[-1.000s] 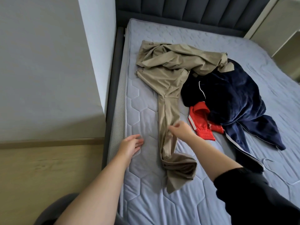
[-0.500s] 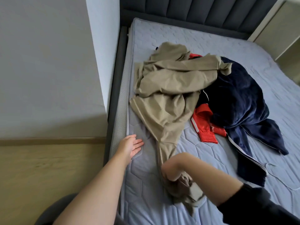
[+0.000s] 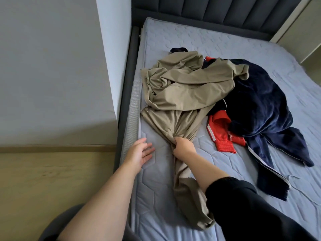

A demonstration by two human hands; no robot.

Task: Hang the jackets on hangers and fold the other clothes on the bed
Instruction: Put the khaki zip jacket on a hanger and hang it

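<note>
- Near the left edge of the grey quilted mattress (image 3: 191, 37), gripping the khaki garment (image 3: 187, 91) with the right hand (image 3: 184, 146), fingers curling tight round a gathered neck of the cloth.
- Resting the left hand (image 3: 140, 152) flat on bare mattress just beside that fist, fingers lying straight and slightly spread, holding nothing and not touching the khaki cloth.
- Showing folds fanning out from the fist toward the headboard (image 3: 208, 9) into a wide rumpled khaki mass; not telling from these folds what kind of garment it is.
- Showing the same cloth trailing the other way as a narrow twisted strip, running under the right forearm and ending crumpled beside the black sleeve (image 3: 243, 206).
- Showing a navy jacket (image 3: 260, 101) heaping up to the right of the khaki mass, touching it and partly lying under its far fold, with one white-striped part stretching down the bed.
- Showing a red garment (image 3: 220, 129) sticking out from under the navy jacket, between it and the khaki cloth, with a second red scrap peeking out further up.
- Showing a thin white line (image 3: 304, 193) lying on the mattress by the navy hem; cord or hanger, cannot tell.
- Showing a dark bed frame (image 3: 126, 84) running along the mattress's left side, against a pale wall (image 3: 52, 66) with a wooden panel (image 3: 52, 180) below.
</note>
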